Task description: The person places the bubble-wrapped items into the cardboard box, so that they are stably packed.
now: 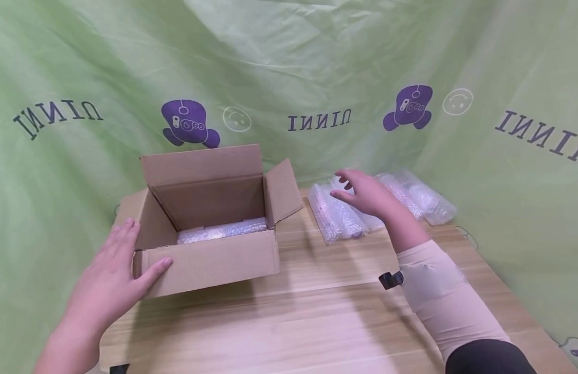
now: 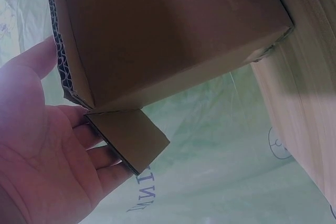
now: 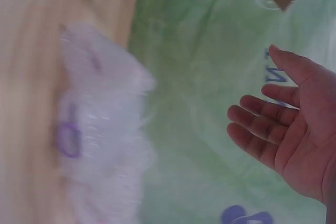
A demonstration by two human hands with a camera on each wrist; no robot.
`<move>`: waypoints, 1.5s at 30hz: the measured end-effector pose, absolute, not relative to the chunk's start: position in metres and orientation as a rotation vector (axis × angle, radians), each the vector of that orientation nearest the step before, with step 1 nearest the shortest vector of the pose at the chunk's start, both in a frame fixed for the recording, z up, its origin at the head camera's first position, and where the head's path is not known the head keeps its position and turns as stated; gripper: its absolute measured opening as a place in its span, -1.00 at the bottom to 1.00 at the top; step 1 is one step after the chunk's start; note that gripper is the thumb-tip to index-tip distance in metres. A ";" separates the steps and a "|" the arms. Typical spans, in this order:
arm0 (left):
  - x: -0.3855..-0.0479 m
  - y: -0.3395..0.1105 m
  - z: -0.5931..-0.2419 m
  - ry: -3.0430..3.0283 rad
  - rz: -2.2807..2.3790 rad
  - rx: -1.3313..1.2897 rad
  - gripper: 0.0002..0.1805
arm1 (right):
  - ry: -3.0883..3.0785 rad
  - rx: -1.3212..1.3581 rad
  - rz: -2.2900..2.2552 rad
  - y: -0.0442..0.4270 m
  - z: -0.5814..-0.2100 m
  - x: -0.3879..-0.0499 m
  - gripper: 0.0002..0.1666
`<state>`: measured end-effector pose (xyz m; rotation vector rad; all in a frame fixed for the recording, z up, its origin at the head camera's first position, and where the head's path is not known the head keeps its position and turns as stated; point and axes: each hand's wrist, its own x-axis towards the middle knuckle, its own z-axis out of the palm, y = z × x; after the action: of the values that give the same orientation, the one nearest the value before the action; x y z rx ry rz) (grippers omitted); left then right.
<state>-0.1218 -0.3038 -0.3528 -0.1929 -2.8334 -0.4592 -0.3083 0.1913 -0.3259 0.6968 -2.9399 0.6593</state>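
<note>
Plainly, the left hand (image 1: 110,276) touches a box (image 1: 219,265), right hand (image 1: 364,195) near wrapped packages (image 1: 332,219).

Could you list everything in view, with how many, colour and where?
Cardboard box: 1, brown, left on table
Bubble-wrapped item: at least 1, clear, inside box
Bubble-wrapped packages: several, clear, table's far right
Table: 1, light wood colour, beneath them
Cloth backdrop: 1 or more, green with purple and white prints, behind table
Black device: 1, black, beside right sleeve
Cut-off object: 1, black, bottom left edge
Right sleeve: 1, beige and black, right forearm
Left hand: 1, bare, touching box flaps
Right hand: 1, bare, near packages
</note>
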 end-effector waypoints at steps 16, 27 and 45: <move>-0.122 -0.303 -0.355 -2.833 -0.455 -0.191 0.09 | -2.999 0.527 0.602 0.177 -0.407 -0.306 -0.10; -0.121 -0.303 -0.355 -2.832 -0.466 -0.182 0.09 | -3.034 0.425 0.366 0.170 -0.441 -0.307 0.04; -0.122 -0.304 -0.354 -2.831 -0.461 -0.192 0.09 | -3.072 0.376 0.391 0.169 -0.444 -0.316 -0.16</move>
<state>-0.1222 -0.3038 -0.3545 -0.1923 -2.8313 -0.4611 -0.3160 0.1692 -0.4444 0.3761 -3.0721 0.3906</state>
